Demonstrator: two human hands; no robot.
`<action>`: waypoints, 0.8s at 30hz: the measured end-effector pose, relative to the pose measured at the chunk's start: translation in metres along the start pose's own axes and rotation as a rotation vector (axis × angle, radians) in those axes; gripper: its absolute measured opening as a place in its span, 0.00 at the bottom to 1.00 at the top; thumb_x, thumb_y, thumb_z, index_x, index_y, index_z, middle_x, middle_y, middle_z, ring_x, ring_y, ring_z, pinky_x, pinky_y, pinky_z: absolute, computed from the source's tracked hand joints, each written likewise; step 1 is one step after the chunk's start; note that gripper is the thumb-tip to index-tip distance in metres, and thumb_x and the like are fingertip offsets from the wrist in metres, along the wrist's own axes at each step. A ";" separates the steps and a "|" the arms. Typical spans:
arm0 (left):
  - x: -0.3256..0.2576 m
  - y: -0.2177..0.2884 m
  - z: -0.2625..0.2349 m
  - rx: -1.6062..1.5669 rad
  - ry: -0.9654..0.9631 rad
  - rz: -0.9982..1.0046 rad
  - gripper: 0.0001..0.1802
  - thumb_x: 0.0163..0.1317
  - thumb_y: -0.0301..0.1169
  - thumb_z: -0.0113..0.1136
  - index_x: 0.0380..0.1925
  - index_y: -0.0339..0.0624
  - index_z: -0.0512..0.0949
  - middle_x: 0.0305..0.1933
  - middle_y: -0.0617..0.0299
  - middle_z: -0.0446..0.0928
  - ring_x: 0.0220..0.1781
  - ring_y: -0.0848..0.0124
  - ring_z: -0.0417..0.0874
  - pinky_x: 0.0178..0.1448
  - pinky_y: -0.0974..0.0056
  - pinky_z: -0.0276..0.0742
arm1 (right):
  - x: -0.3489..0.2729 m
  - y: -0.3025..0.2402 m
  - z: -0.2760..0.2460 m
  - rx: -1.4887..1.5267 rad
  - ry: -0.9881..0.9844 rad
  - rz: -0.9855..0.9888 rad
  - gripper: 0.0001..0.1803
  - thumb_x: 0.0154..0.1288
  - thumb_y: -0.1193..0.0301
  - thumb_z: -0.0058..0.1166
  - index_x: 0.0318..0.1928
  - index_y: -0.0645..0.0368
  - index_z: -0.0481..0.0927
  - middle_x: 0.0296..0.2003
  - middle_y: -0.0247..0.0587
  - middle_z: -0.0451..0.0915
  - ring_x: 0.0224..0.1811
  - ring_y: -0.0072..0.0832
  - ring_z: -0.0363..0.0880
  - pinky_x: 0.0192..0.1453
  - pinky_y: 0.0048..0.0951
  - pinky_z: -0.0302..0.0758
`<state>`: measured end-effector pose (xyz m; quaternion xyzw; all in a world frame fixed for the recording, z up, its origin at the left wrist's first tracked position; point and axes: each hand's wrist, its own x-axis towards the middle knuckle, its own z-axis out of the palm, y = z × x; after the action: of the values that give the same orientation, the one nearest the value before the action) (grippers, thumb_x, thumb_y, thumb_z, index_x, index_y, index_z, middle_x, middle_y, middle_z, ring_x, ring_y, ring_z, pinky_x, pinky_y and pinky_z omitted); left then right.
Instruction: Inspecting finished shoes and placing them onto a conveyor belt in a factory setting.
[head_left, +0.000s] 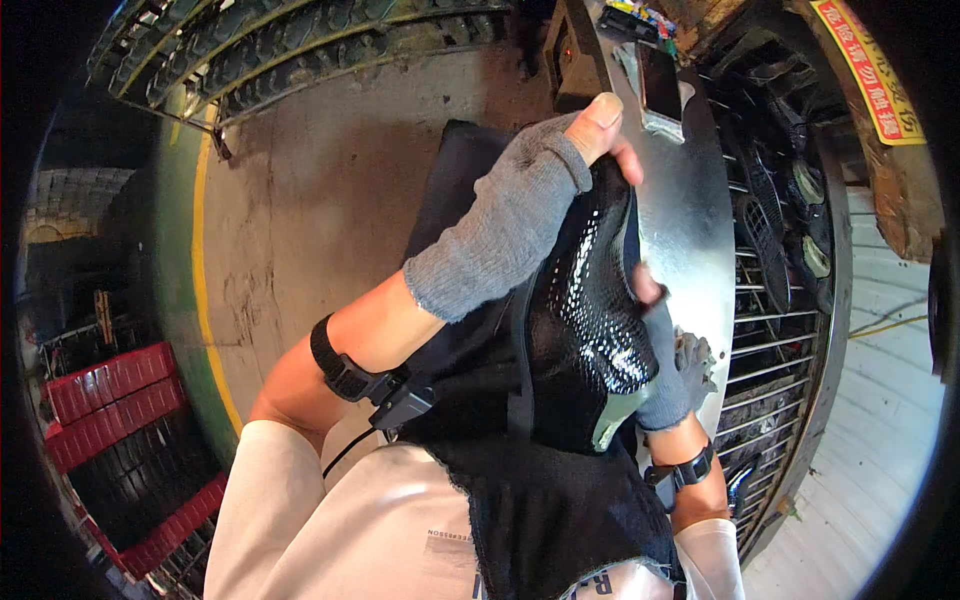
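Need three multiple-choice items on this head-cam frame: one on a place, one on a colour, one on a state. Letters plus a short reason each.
1. Where do the red crates lie?
A. at the person's left
B. on the metal table
C. in the wire rack

2. What colour are the fingerless gloves?
A. yellow
B. grey
C. red

3. What is the state of the black shoe upper?
A. lying alone on the floor
B. held up by both hands
C. hanging from a hook

Answers:
1 A: the crates sit stacked at the left edge, beyond the yellow floor line.
2 B: both gloves are grey knit with bare fingertips.
3 B: the left hand grips its top edge and the right hand holds its side, in front of the metal table.
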<state>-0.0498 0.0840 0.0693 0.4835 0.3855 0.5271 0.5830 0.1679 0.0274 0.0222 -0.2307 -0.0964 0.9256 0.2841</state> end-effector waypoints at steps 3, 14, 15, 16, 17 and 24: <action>-0.011 -0.022 -0.006 0.055 0.046 0.113 0.27 0.82 0.49 0.50 0.61 0.36 0.80 0.51 0.65 0.79 0.54 0.76 0.77 0.63 0.69 0.72 | -0.039 0.014 -0.014 0.143 -0.112 -0.042 0.47 0.82 0.37 0.38 0.81 0.65 0.61 0.73 0.57 0.73 0.74 0.48 0.77 0.81 0.48 0.73; -0.025 -0.059 -0.001 0.407 0.365 0.264 0.39 0.79 0.49 0.56 0.80 0.36 0.63 0.79 0.46 0.66 0.81 0.57 0.64 0.86 0.56 0.53 | -0.012 0.021 -0.047 -0.487 0.429 -0.110 0.31 0.82 0.50 0.49 0.71 0.61 0.73 0.59 0.50 0.85 0.56 0.36 0.89 0.65 0.41 0.88; -0.011 -0.061 -0.006 0.355 0.351 0.300 0.39 0.80 0.49 0.55 0.81 0.37 0.62 0.79 0.46 0.65 0.81 0.56 0.64 0.86 0.56 0.53 | 0.006 0.011 -0.051 -0.357 0.371 -0.125 0.32 0.82 0.49 0.47 0.71 0.61 0.74 0.59 0.50 0.85 0.56 0.37 0.90 0.65 0.42 0.88; -0.005 -0.062 -0.010 0.133 0.351 0.192 0.40 0.81 0.50 0.52 0.83 0.40 0.57 0.82 0.47 0.62 0.83 0.58 0.62 0.86 0.58 0.54 | 0.023 0.006 -0.053 -0.366 0.421 -0.150 0.33 0.82 0.47 0.46 0.71 0.62 0.74 0.60 0.51 0.85 0.56 0.38 0.89 0.66 0.42 0.87; -0.010 -0.072 -0.016 -0.115 0.280 0.071 0.42 0.82 0.51 0.51 0.86 0.42 0.51 0.85 0.48 0.58 0.85 0.61 0.60 0.86 0.59 0.54 | 0.041 0.006 -0.054 -0.369 0.471 -0.170 0.35 0.82 0.46 0.45 0.70 0.64 0.74 0.60 0.52 0.85 0.57 0.39 0.89 0.67 0.42 0.87; -0.080 -0.124 -0.009 -0.352 0.303 -0.261 0.41 0.84 0.50 0.50 0.83 0.32 0.54 0.81 0.51 0.64 0.81 0.66 0.64 0.84 0.61 0.59 | 0.095 0.022 -0.053 -0.178 0.261 -0.297 0.34 0.74 0.57 0.54 0.70 0.71 0.74 0.63 0.56 0.84 0.59 0.41 0.88 0.69 0.38 0.84</action>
<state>-0.0405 0.0097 -0.0582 0.2364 0.4297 0.5728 0.6568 0.1137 0.0660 -0.0665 -0.3563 -0.1732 0.8235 0.4060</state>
